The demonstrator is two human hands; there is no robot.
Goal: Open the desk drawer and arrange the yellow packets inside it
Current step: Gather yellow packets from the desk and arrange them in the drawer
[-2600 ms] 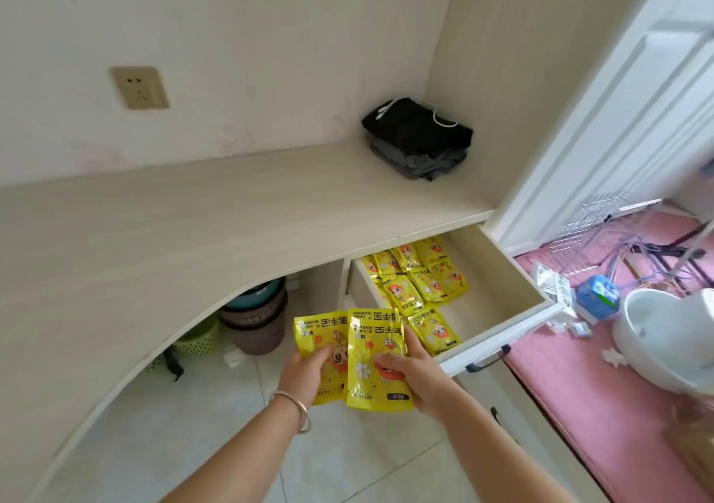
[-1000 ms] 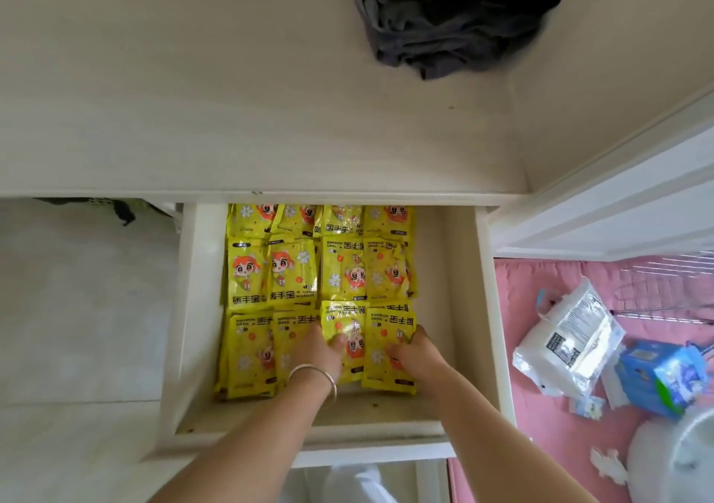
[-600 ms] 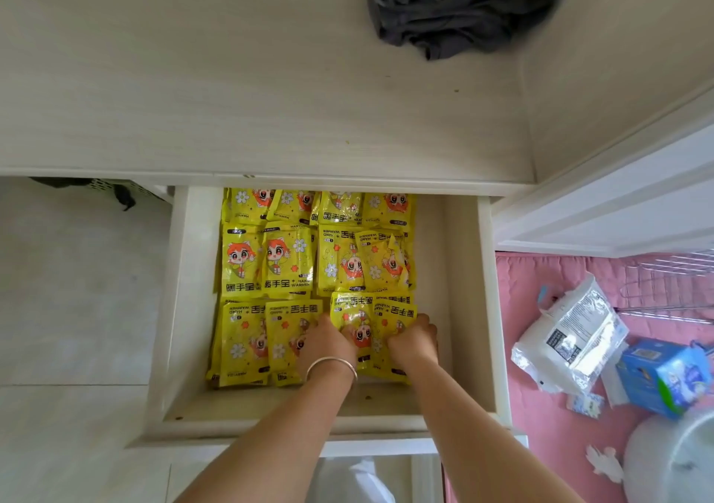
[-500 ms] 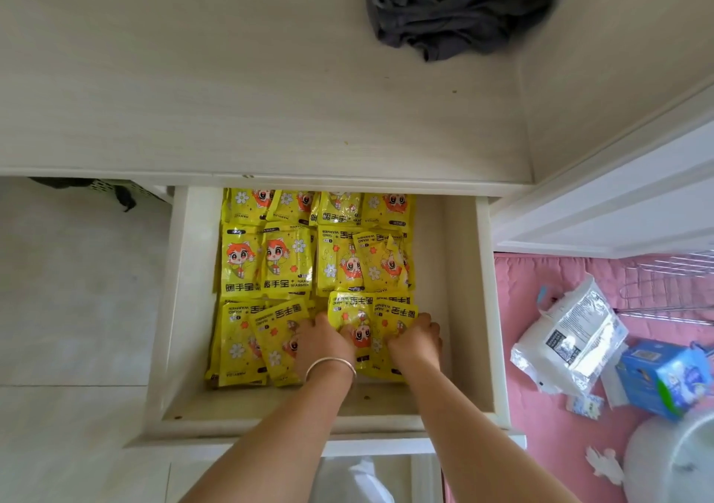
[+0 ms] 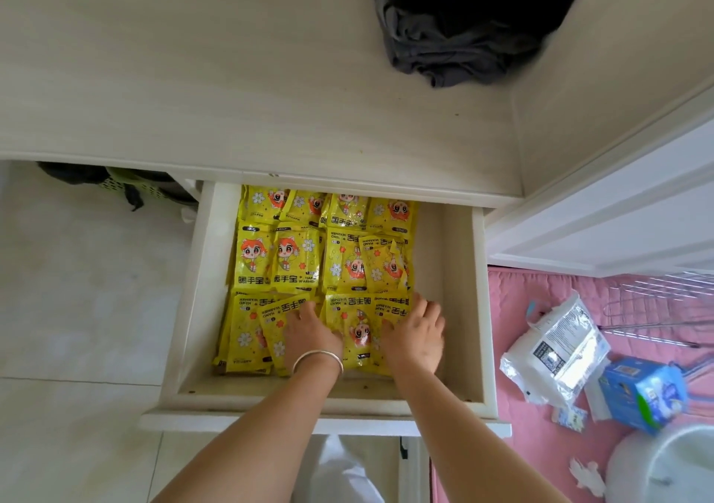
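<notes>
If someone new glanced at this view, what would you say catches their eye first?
The bright yellow packets stand out first, laid in rows that fill the left and middle of the open drawer. Next come the left hand and right hand, pressing flat on the nearest row. A dark heap of clothes sits on the pale desk top above, and a pink mat lies to the right.
</notes>
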